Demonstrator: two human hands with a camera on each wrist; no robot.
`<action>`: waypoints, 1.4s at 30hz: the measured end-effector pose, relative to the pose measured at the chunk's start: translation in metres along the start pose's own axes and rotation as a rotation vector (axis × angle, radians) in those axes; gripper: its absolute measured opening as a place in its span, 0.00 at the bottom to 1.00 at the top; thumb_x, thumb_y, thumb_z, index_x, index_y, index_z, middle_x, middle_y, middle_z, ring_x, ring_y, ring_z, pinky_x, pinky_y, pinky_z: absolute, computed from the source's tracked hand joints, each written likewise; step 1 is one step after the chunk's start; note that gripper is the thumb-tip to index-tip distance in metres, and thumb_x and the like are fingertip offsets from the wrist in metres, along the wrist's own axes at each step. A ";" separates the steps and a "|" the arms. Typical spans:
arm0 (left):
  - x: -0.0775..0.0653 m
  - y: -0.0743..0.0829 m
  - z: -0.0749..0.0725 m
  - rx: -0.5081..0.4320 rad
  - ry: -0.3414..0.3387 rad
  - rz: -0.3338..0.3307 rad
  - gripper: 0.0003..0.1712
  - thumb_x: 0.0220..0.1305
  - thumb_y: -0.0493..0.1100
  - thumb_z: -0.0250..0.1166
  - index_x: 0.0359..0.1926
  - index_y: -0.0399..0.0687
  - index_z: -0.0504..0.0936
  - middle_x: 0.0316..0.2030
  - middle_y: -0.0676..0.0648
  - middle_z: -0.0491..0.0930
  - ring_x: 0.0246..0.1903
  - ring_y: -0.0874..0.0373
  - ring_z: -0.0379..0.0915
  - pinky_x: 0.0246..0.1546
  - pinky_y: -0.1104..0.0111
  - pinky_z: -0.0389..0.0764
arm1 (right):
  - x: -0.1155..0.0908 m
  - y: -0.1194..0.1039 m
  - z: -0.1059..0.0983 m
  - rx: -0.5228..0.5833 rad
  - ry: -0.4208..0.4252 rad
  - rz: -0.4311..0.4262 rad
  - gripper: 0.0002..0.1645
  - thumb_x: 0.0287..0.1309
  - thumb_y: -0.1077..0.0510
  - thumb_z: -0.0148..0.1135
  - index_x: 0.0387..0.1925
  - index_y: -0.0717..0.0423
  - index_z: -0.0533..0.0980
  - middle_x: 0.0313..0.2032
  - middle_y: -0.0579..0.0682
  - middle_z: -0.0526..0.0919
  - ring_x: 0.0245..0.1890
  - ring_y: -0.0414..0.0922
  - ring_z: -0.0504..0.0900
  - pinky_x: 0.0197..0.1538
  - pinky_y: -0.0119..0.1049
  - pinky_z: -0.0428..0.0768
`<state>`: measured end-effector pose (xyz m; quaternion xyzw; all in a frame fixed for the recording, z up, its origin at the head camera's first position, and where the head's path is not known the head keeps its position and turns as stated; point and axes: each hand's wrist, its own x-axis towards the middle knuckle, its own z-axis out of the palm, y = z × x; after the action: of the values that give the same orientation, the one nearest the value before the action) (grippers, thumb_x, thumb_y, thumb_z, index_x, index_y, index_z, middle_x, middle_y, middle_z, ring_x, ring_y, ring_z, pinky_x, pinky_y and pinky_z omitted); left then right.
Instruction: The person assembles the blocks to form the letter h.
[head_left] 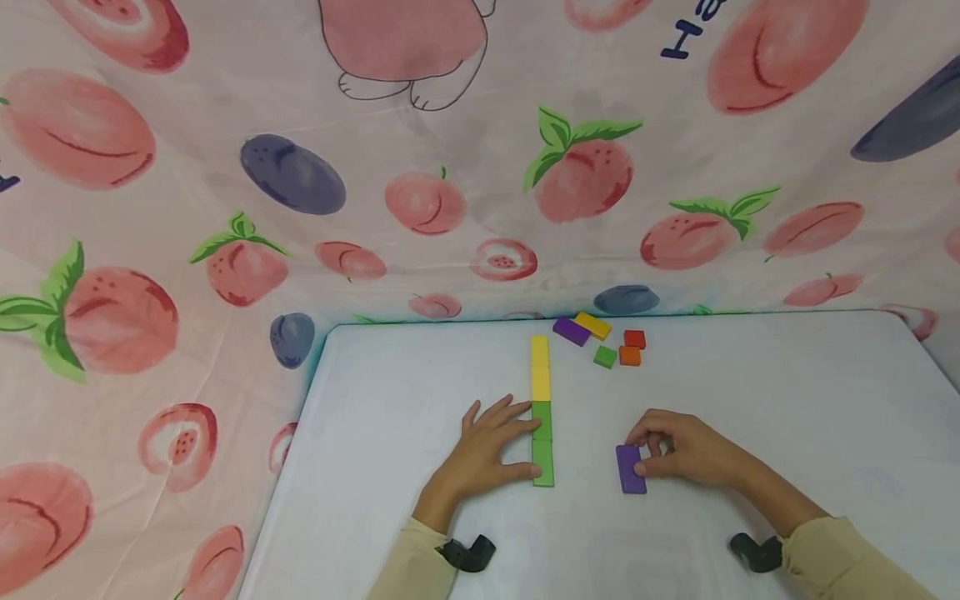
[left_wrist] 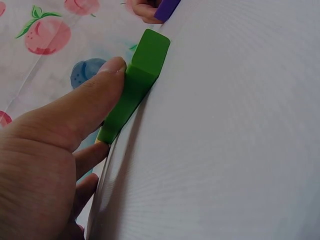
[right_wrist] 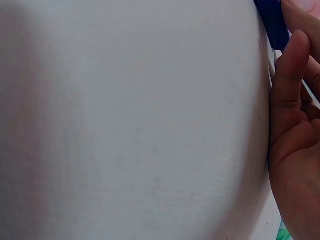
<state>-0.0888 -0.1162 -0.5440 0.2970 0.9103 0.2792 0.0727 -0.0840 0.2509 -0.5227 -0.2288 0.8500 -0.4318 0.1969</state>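
A straight column of blocks stands end to end on the white table: two yellow blocks [head_left: 540, 368] at the far end and two green blocks [head_left: 543, 463] nearer. My left hand [head_left: 483, 452] lies along its left side, fingers spread, with the thumb and index fingertips touching the green pair. The left wrist view shows the thumb against the side of a green block [left_wrist: 145, 57]. To the right, my right hand [head_left: 693, 450] pinches a purple block [head_left: 631, 471] between thumb and fingers, low at the table surface. Only part of that purple block [right_wrist: 274, 25] shows in the right wrist view.
Near the table's back edge lie another purple block [head_left: 571, 332], a yellow block [head_left: 593, 325], and small green [head_left: 605, 357], red [head_left: 634, 338] and orange [head_left: 630, 356] blocks. A fruit-patterned cloth [head_left: 465, 167] hangs behind the white table [head_left: 420, 367] and along its left side.
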 end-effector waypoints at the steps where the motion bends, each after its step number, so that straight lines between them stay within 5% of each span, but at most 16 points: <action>1: 0.000 0.000 0.000 -0.001 -0.001 0.000 0.39 0.60 0.69 0.69 0.70 0.66 0.74 0.76 0.57 0.64 0.80 0.53 0.46 0.76 0.38 0.38 | 0.000 0.000 0.000 0.004 0.000 0.003 0.18 0.55 0.46 0.76 0.46 0.42 0.82 0.32 0.40 0.79 0.33 0.37 0.78 0.35 0.29 0.77; 21: -0.001 0.001 -0.001 -0.006 -0.011 -0.015 0.40 0.60 0.69 0.69 0.71 0.68 0.74 0.76 0.58 0.63 0.81 0.55 0.45 0.77 0.39 0.37 | 0.000 0.001 0.001 0.021 0.008 0.004 0.17 0.55 0.48 0.77 0.45 0.43 0.82 0.33 0.42 0.80 0.34 0.36 0.78 0.36 0.29 0.77; 26: 0.000 0.002 -0.002 -0.007 -0.001 -0.001 0.40 0.60 0.69 0.69 0.71 0.67 0.74 0.76 0.57 0.64 0.80 0.53 0.47 0.76 0.38 0.38 | 0.001 0.002 -0.004 0.066 -0.039 0.110 0.20 0.58 0.47 0.75 0.50 0.47 0.81 0.34 0.45 0.81 0.34 0.39 0.79 0.38 0.30 0.79; 31: 0.000 0.002 -0.001 -0.007 0.008 0.007 0.40 0.59 0.69 0.69 0.70 0.66 0.74 0.76 0.56 0.64 0.80 0.53 0.47 0.76 0.38 0.38 | 0.006 0.002 -0.015 0.246 -0.064 0.226 0.23 0.67 0.49 0.66 0.58 0.56 0.77 0.41 0.56 0.84 0.35 0.49 0.83 0.39 0.35 0.84; 35: 0.000 0.002 -0.001 -0.004 0.004 0.000 0.40 0.59 0.69 0.69 0.70 0.67 0.74 0.76 0.57 0.64 0.80 0.53 0.47 0.76 0.38 0.38 | 0.018 0.001 -0.022 0.238 0.029 0.271 0.23 0.69 0.45 0.63 0.58 0.55 0.78 0.44 0.56 0.83 0.37 0.52 0.82 0.40 0.36 0.84; 42: -0.001 0.001 -0.001 -0.005 -0.001 -0.004 0.40 0.59 0.69 0.69 0.70 0.67 0.74 0.76 0.57 0.64 0.80 0.54 0.47 0.76 0.39 0.38 | 0.056 -0.008 -0.038 0.010 0.345 0.303 0.24 0.69 0.39 0.62 0.52 0.53 0.80 0.45 0.53 0.85 0.44 0.50 0.78 0.40 0.30 0.81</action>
<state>-0.0879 -0.1164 -0.5421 0.2949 0.9101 0.2813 0.0744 -0.1481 0.2394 -0.5030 -0.0203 0.8936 -0.4341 0.1122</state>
